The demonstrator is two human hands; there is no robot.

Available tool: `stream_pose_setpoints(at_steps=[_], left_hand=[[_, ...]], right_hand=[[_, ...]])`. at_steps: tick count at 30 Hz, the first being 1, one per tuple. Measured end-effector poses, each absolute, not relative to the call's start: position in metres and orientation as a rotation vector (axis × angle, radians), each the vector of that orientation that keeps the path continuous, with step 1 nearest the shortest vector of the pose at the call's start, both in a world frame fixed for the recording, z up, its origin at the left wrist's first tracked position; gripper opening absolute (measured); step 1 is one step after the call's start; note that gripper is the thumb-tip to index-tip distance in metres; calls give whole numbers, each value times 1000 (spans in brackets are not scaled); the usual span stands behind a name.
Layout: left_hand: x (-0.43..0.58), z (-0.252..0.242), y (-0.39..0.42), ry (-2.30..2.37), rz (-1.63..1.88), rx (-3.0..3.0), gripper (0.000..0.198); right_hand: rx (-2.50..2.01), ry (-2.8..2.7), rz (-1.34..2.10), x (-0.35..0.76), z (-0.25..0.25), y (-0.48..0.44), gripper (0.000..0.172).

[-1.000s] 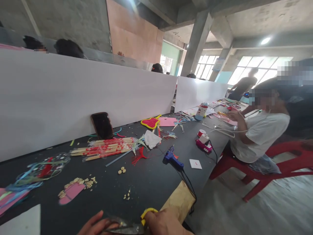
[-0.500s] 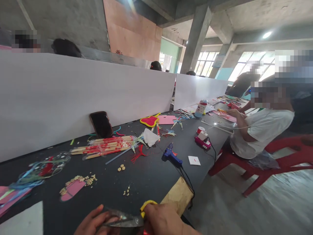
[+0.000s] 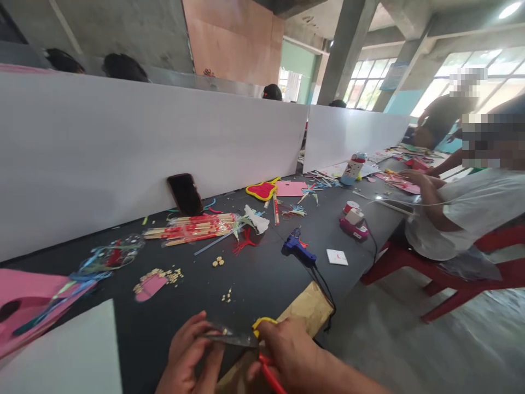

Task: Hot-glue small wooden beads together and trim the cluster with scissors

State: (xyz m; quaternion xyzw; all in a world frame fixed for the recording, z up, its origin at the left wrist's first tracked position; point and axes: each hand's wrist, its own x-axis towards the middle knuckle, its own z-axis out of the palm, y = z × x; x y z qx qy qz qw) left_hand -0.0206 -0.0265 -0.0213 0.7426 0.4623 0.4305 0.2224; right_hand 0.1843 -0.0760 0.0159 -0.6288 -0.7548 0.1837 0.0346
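My right hand (image 3: 291,350) is closed round the red and yellow handles of a pair of scissors (image 3: 235,338), whose blades point left. My left hand (image 3: 191,353) is at the blade tips, fingers bent together; a tiny pale piece shows between the blades there. Beyond the hands lie small pale pieces (image 3: 227,296), a little cluster of them (image 3: 218,262) and a pink card (image 3: 151,287) edged with more pieces. A brown paper (image 3: 307,309) lies under and beside my right hand.
A blue glue gun (image 3: 299,247) with its cord, a white tile (image 3: 337,257) and bundled sticks (image 3: 200,227) lie ahead. A phone (image 3: 185,194) leans on the white partition (image 3: 156,137). At the right sits a person in a white shirt (image 3: 463,213).
The view has shifted, and more pink card shows at the left. Both hands sit further right and higher in view, with more of the red handle visible. The scissors stay in my right hand.
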Motion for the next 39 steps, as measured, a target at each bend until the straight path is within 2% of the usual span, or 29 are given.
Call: stream_pose_setpoints(at_steps=[6, 16, 27, 39], left_hand=[[4, 9, -40, 1431, 1227, 1848, 18], [4, 20, -39, 1281, 1171, 1682, 13], [6, 22, -38, 1210, 1124, 1517, 16], [9, 17, -37, 1312, 1189, 1491, 14]], right_hand=[[-1854, -2271, 653, 188, 14, -73, 22], [-1687, -2283, 618, 193, 23, -66, 35], [-1789, -2381, 693, 198, 21, -65, 14], [-1673, -2352, 589, 198, 17, -64, 16]])
